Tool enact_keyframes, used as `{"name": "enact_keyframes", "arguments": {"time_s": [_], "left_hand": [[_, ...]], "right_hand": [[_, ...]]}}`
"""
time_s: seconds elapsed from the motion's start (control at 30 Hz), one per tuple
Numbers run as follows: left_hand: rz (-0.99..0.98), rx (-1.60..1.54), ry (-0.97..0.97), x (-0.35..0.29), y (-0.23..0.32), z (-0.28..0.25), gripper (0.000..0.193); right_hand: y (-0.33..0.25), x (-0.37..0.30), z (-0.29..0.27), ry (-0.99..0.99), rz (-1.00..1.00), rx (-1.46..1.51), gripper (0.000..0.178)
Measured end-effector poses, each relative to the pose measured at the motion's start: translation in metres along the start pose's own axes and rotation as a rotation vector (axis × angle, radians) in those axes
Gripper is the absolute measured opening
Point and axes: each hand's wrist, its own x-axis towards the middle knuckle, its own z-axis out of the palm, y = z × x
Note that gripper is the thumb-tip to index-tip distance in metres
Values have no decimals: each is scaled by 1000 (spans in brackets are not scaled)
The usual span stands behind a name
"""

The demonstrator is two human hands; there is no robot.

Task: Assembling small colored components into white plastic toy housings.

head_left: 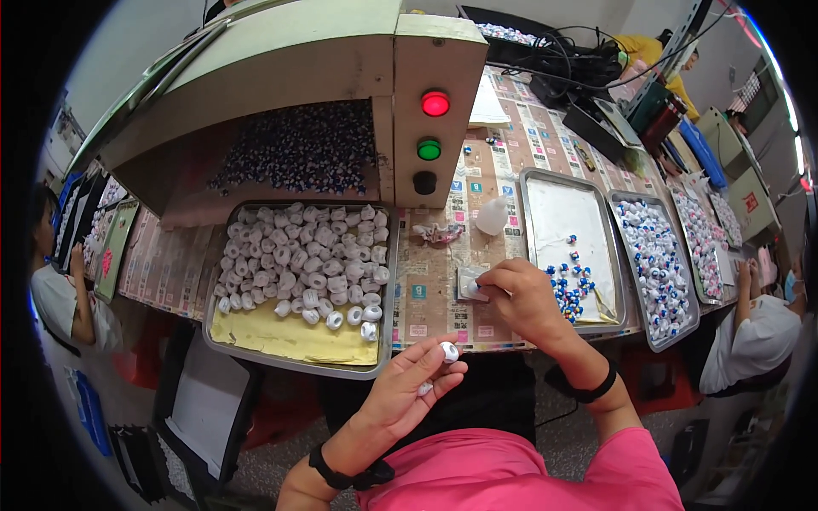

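My left hand (407, 383) is closed, palm partly up, near the table's front edge. Between its thumb and fingertips is a small white hollow plastic piece (449, 351) with a dark opening; a second white piece (424, 388) rests against the lower fingers. To the right, my right hand (527, 298) reaches down to a small pale pad (467, 281) on the table, fingertips pinched together at it. Whatever is in that pinch is too small to make out. Left of my hands, a metal tray (385, 328) holds many similar white pieces (307, 247) over yellow paper.
A beige machine (434, 51) with red and green lights stands behind the left tray. A white squeeze bottle (492, 216) and crumpled wrapper (439, 232) are beyond my right hand. Right of it lie a tray (545, 175) with blue-red-white pieces and a fuller tray (620, 255). People sit at both sides.
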Motion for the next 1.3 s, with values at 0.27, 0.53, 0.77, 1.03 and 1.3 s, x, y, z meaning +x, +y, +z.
{"name": "enact_keyframes", "arguments": {"time_s": [0.27, 0.53, 0.77, 1.03, 1.3], "left_hand": [[24, 10, 37, 5, 0, 3, 32], [9, 13, -2, 11, -2, 5, 32], [19, 21, -23, 12, -6, 1, 32], [-38, 134, 12, 15, -10, 11, 32], [7, 29, -1, 14, -6, 33, 44]], "right_hand": [[-32, -15, -20, -70, 148, 476, 15], [-49, -33, -27, -110, 180, 663, 14], [-49, -38, -22, -153, 186, 646, 15], [-42, -46, -28, -38, 75, 635, 17], [-18, -43, -63, 91, 122, 601, 16]]}}
